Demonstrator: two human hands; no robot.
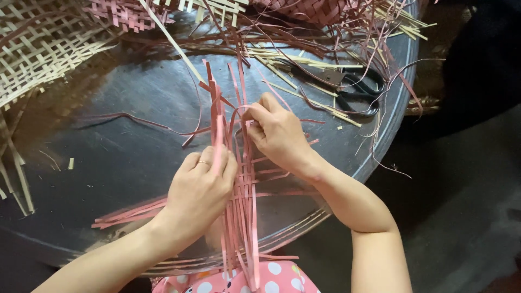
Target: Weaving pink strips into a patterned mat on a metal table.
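Two bare hands work at the centre of a round dark metal tray (125, 157), on a loose mat of thin flat pink strips (245, 209) that we are weaving. Our left hand (198, 192) sits at about seven o'clock of the mat's crossing, fingers curled down and pressed on the upright strips, with one pink strip running up under the index finger; a thin ring shows on one finger. Our right hand (278, 133) is at about one o'clock, fingertips pinched shut on a single pink strip that it bends across the others.

We judge the strips light, springy and thin: they flex easily but would kink or split if folded sharply, and their smooth faces likely slide over each other, so we should hold them close to the crossing, flat between fingertip and thumb. The free ends fan out towards twelve and six o'clock.

Black-handled scissors (355, 92) lie at two o'clock, well apart from the right hand, among scattered pale yellow slivers (304, 59). A woven pale lattice panel (38, 49) overhangs the tray at ten o'clock. Bare tray lies open at nine o'clock; the rim curves close by at four and six o'clock, where the strips overhang onto pink polka-dot cloth (271, 279).
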